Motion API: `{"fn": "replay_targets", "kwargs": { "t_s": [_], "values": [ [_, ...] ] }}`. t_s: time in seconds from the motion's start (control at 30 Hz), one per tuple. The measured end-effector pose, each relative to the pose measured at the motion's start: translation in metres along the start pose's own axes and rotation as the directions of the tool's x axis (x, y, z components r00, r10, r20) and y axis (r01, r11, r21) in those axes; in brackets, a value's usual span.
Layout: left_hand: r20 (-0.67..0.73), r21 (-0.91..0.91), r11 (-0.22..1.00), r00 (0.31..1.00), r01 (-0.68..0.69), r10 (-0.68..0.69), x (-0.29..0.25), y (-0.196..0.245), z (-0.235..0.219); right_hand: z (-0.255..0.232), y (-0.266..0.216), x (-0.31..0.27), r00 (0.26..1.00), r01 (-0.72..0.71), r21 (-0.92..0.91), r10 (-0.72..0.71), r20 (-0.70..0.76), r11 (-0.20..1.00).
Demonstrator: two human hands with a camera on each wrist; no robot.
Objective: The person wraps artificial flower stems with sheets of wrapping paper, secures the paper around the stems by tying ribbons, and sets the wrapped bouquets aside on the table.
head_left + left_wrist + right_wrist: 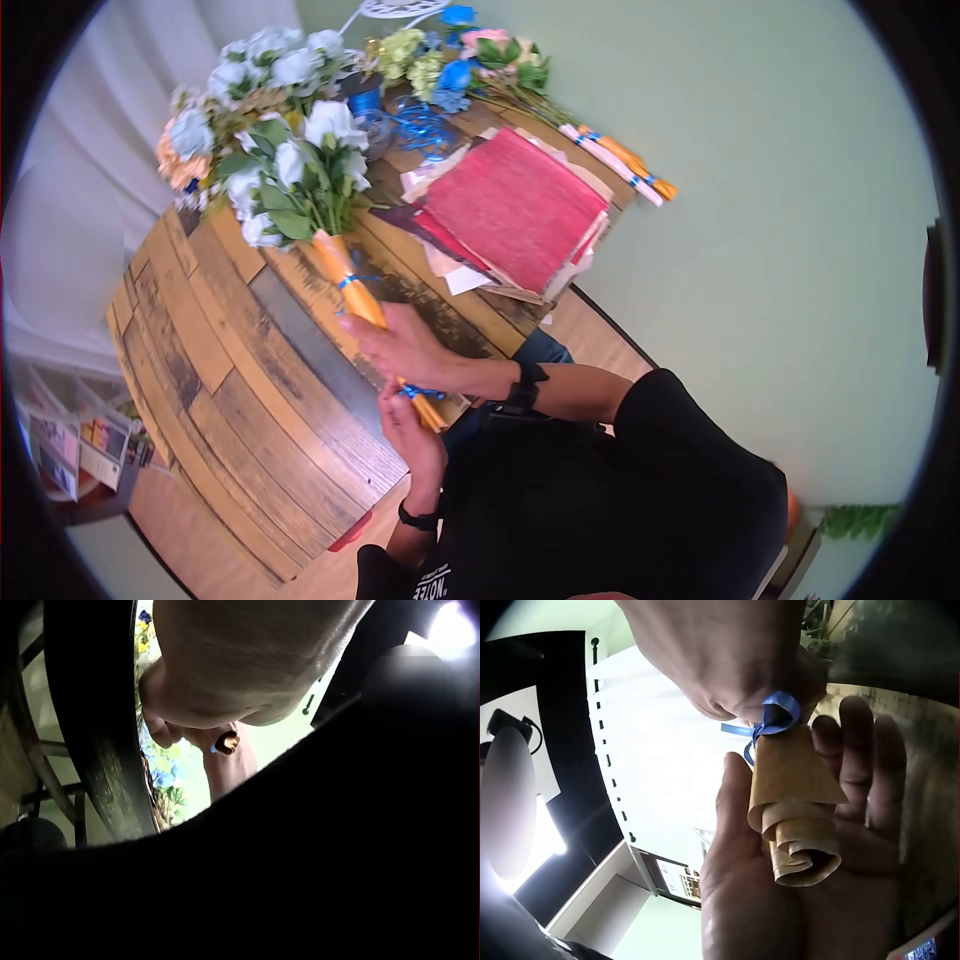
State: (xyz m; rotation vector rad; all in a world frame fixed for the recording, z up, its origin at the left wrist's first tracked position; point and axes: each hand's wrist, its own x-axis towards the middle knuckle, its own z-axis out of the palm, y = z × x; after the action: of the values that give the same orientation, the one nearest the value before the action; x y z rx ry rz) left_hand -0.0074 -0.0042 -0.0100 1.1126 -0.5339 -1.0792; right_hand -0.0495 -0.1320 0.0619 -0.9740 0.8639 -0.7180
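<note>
A bouquet of white flowers [290, 175] with green leaves has stems wrapped in orange-brown paper [350, 280], tied with blue ribbon. My right hand [410, 345] grips the wrapped stems around their middle; in the right wrist view this hand [720, 660] is above a blue ribbon bow [780, 712]. Below it, my left hand [415, 440] is beside the lower end, palm up to the rolled paper [795, 780], with the fingers of the left hand [855, 900] extended. The left wrist view shows the left hand [240, 667] large and dark; whether it touches the paper is unclear.
On the wooden table [250, 400] lies a stack of red and pale paper sheets [515, 210]. Blue ribbon [425, 130] lies behind it. More flowers [270, 65] are at the back, with wrapped bouquets [615, 160] near the wall. A shelf [90, 440] stands left.
</note>
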Motion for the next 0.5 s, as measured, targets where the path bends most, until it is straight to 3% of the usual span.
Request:
{"fn": "replay_targets", "kwargs": {
  "t_s": [0.03, 0.07, 0.1, 0.17, 0.23, 0.27, 0.33, 0.37, 0.43, 0.5],
  "values": [
    [-0.043, -0.225, 0.972, 0.996, 0.070, -0.082, 0.006, 0.001, 0.000, 0.006, -0.003, -0.001, 1.000, 0.010, 0.004, -0.010, -0.021, 1.000],
    [-0.027, -0.223, 0.972, 0.996, 0.078, -0.086, 0.011, 0.002, -0.001, 0.013, -0.005, -0.003, 0.990, 0.125, -0.035, -0.127, -0.060, 0.992],
    [-0.034, -0.341, 0.926, 0.982, 0.164, -0.186, 0.016, 0.002, -0.003, 0.019, -0.005, -0.002, 0.966, 0.235, -0.078, -0.241, -0.089, 0.969],
    [-0.029, -0.567, 0.770, 0.927, 0.293, -0.374, 0.024, 0.004, -0.008, 0.021, -0.001, 0.002, 0.953, 0.281, -0.141, -0.294, -0.078, 0.949],
    [0.000, -0.600, 0.749, 0.937, 0.280, -0.350, 0.028, 0.007, -0.006, 0.023, -0.001, 0.003, 0.849, 0.488, -0.250, -0.522, -0.088, 0.836],
    [-0.033, -0.614, 0.753, 0.945, 0.237, -0.324, 0.029, 0.012, -0.001, 0.023, -0.001, 0.001, 0.851, 0.491, -0.239, -0.520, -0.077, 0.838],
    [-0.077, -0.620, 0.763, 0.953, 0.184, -0.293, 0.027, 0.013, 0.001, 0.022, -0.009, -0.005, 0.776, 0.591, -0.313, -0.630, -0.030, 0.743],
    [-0.073, -0.606, 0.782, 0.969, 0.146, -0.237, 0.028, 0.006, -0.001, 0.020, -0.015, -0.012, 0.775, 0.594, -0.304, -0.631, -0.029, 0.745],
    [-0.067, -0.588, 0.801, 0.981, 0.110, -0.184, 0.027, -0.006, -0.001, 0.014, -0.030, -0.030, 0.921, 0.391, -0.098, -0.388, 0.044, 0.915],
    [-0.032, -0.571, 0.816, 0.991, 0.086, -0.126, 0.026, -0.015, 0.006, 0.001, -0.031, -0.033, 0.907, 0.420, -0.136, -0.419, 0.035, 0.897]
  ]
}}
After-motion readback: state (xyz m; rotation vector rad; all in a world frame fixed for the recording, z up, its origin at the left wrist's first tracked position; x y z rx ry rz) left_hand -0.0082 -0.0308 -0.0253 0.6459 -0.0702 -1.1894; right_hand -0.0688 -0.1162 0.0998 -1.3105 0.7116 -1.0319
